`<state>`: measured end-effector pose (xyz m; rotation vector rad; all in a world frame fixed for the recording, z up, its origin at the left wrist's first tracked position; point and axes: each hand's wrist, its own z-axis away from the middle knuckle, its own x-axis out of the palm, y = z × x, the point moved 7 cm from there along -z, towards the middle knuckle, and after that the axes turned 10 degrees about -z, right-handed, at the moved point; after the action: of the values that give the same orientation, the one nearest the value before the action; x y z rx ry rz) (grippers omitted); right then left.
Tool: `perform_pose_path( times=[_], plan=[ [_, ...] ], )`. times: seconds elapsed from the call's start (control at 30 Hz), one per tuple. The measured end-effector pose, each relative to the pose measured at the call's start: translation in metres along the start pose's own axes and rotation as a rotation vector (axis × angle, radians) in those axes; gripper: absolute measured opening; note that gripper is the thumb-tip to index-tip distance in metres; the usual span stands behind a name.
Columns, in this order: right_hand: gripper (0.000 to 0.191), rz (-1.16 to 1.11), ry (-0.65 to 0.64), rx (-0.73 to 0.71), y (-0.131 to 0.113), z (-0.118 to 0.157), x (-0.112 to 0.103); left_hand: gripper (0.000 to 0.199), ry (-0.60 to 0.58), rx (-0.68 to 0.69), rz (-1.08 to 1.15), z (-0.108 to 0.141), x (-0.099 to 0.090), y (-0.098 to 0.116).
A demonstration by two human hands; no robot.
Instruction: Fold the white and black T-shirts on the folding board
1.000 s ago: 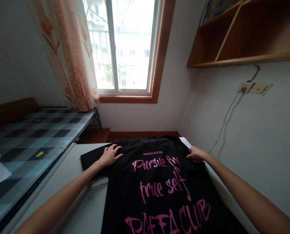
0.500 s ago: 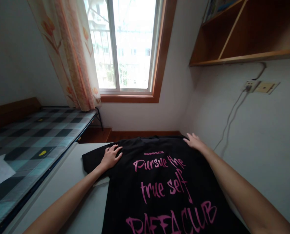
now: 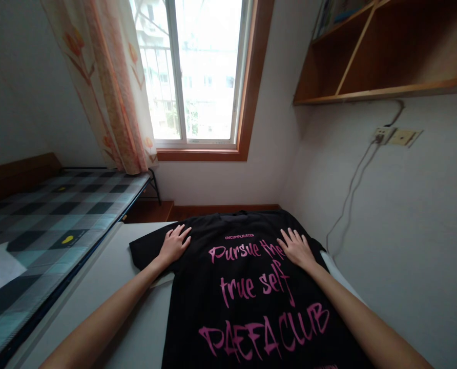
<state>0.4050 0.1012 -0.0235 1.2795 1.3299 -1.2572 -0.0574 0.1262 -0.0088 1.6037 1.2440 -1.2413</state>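
A black T-shirt (image 3: 198,307) with pink lettering lies spread on a white table (image 3: 124,256), its collar at the far end. My left hand (image 3: 175,244) rests flat on the shirt near its left sleeve, fingers spread. On the right side of the chest, beside the top line of lettering, my right hand (image 3: 298,248) lies with its fingers apart. Neither hand grips the cloth. The shirt's lower end runs out of the frame.
To the left is a bed with a checked mattress (image 3: 94,205) and a sheet of paper (image 3: 0,269) on it. A curtain (image 3: 109,92) hangs by the window. Wooden shelves (image 3: 390,87) and a plugged-in cable (image 3: 346,205) are at the right wall.
My right hand has moved left and nearer from the shirt's far right shoulder onto its chest. The shirt's right side now shows more fully. My left hand has barely moved.
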Motion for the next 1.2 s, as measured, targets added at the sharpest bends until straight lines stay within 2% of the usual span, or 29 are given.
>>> perform_pose_path(
  times=[0.07, 0.17, 0.27, 0.4, 0.53, 0.67, 0.8, 0.9, 1.07, 1.2],
  plan=[
    [0.067, -0.025, -0.013, -0.007, -0.004, 0.018, 0.000, 0.049, 0.022, -0.010, -0.015, 0.010, -0.006, 0.007],
    [0.067, -0.055, -0.021, -0.011, -0.009, 0.040, 0.000, 0.057, 0.036, 0.050, 0.009, 0.028, -0.018, 0.026],
    [0.067, -0.052, -0.011, 0.003, -0.011, 0.050, -0.001, 0.062, 0.021, 0.102, 0.045, 0.037, -0.026, 0.045],
    [0.066, -0.039, -0.010, 0.022, -0.012, 0.048, 0.000, 0.066, 0.009, 0.164, 0.054, 0.026, -0.029, 0.079],
    [0.066, -0.034, 0.004, 0.019, -0.011, 0.046, 0.002, 0.072, -0.043, 0.196, 0.058, 0.004, -0.017, 0.115],
    [0.066, -0.042, 0.007, 0.029, -0.010, 0.045, 0.004, 0.074, -0.103, 0.203, 0.076, -0.005, -0.004, 0.128],
    [0.066, -0.035, -0.001, 0.039, -0.017, 0.047, 0.002, 0.076, -0.109, 0.201, 0.087, 0.001, -0.001, 0.118],
    [0.066, -0.034, -0.016, 0.033, -0.034, 0.052, 0.001, 0.076, -0.107, 0.193, 0.087, 0.012, -0.002, 0.102],
    [0.065, -0.069, 0.008, 0.010, -0.088, 0.061, 0.003, 0.071, -0.130, 0.171, 0.053, 0.029, -0.005, 0.052],
    [0.066, -0.135, 0.016, 0.037, -0.133, 0.057, 0.006, 0.069, -0.168, 0.183, 0.032, 0.025, -0.007, 0.008]
  ],
)
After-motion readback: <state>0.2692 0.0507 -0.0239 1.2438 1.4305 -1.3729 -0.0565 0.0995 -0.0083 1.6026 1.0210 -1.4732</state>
